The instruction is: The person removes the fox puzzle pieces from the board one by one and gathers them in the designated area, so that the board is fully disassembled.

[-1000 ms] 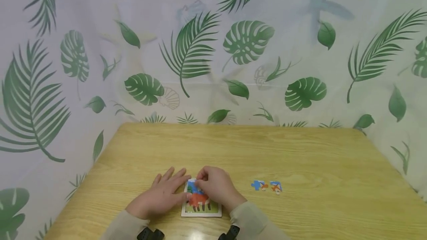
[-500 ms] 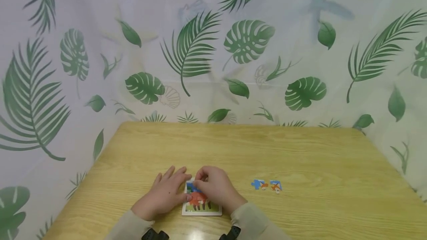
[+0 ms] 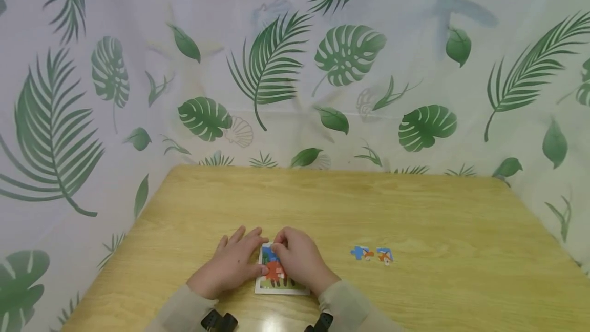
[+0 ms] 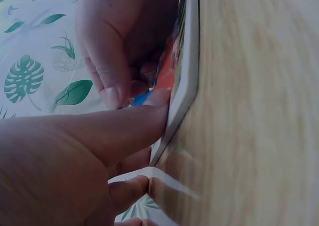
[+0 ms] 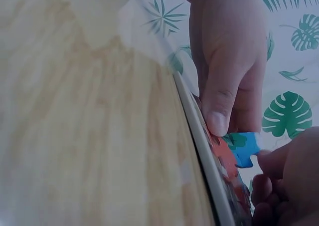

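A small white-framed jigsaw puzzle point(image 3: 282, 292) with a red animal picture lies flat near the front of the table. My left hand point(image 3: 230, 265) rests over its left edge, fingers spread; the thumb point(image 4: 134, 131) presses on the picture beside the red part. From the right, my right hand point(image 3: 301, 260) pinches a blue puzzle piece point(image 5: 245, 148) between thumb and fingertips. That piece stands tilted up from the puzzle near its upper part, close to the left thumb. Much of the puzzle's upper right is hidden under the right hand.
Two loose puzzle pieces, one with a blue tab point(image 3: 361, 253) and one showing an orange face point(image 3: 384, 255), lie on the wooden table point(image 3: 461, 229) to the right. Behind stands a leaf-patterned curtain point(image 3: 286, 132). Black wrist cameras point(image 3: 219, 320) sit on both sleeves.
The head view has shifted slightly. My left forearm has edged to the right; both hands otherwise keep their places at the puzzle, and the loose pieces lie as before.
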`<state>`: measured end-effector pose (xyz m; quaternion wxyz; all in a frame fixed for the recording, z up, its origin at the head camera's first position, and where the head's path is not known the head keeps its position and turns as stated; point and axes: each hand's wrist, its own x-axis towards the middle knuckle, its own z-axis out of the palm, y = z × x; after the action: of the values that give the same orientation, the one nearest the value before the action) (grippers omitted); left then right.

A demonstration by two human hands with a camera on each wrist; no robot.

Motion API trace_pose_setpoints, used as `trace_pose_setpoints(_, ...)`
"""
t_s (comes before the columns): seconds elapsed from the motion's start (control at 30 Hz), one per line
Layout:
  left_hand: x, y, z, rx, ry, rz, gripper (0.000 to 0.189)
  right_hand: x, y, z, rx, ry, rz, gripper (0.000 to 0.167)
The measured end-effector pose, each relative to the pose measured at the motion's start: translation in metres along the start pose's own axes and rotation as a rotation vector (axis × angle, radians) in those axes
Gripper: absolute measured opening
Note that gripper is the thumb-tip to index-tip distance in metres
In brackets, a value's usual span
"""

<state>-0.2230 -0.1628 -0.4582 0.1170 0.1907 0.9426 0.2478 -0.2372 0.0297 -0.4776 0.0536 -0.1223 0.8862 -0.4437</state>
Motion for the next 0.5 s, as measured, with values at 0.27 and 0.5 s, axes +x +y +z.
trace_pose_setpoints(0.27,0.000,0.001,-0.001,0.000,0.016,0.015,0.062,0.004,-0.008,-0.004,-0.110,-0.048,0.013,0.012)
trace_pose_setpoints(0.5,0.002,-0.003,0.001,0.006,-0.006,0.006,0.062,0.007,0.004,-0.018,-0.060,-0.167,-0.102,0.013)
